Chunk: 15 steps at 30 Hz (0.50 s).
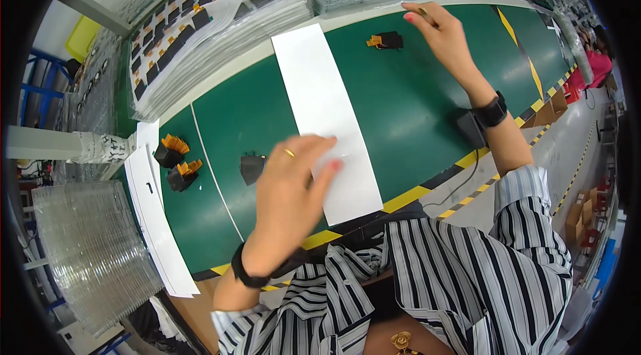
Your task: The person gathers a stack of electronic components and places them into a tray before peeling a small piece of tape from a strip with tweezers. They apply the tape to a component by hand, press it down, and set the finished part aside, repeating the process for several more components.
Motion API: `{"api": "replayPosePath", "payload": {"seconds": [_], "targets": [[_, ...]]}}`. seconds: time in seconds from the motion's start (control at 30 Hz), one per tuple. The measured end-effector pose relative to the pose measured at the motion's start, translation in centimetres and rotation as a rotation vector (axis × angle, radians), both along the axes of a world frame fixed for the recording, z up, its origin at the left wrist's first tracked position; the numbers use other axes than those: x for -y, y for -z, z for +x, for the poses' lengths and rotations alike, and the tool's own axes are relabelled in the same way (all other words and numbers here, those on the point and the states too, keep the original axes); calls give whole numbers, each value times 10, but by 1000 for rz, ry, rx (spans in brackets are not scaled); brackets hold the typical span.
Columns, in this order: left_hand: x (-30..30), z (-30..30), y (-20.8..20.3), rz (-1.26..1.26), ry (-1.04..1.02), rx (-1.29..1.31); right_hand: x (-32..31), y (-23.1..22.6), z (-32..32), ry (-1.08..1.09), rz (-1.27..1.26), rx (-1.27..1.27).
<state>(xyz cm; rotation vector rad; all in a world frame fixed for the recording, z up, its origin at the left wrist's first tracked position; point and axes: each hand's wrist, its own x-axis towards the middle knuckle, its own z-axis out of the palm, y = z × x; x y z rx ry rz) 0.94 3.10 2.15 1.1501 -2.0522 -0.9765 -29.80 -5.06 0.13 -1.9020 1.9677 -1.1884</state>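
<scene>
Left hand (284, 198) is over the white strip (314, 81), thumb and fingers parted; right hand's (446, 38) grip cannot be determined; one black-and-orange part (387, 40) lies loose beyond, others already laid on stacked trays (224, 55).

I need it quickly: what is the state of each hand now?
Left hand: open, thumb and finger apart, over the white strip.
Right hand: partly curled; whether it holds anything cannot be told.

Blk/wht striped shirt (461, 268), blk wristbands (491, 112), gold ring (289, 153), flower pendant (400, 339)
</scene>
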Motion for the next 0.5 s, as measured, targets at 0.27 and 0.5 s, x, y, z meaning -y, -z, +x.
{"api": "replayPosePath", "payload": {"seconds": [0.27,0.5], "targets": [[-82,24,34,-536,293,489,-74,21,61,-566,38,-176],[-86,79,-37,-81,-446,-143,-75,32,76,-619,-52,-240]]}}
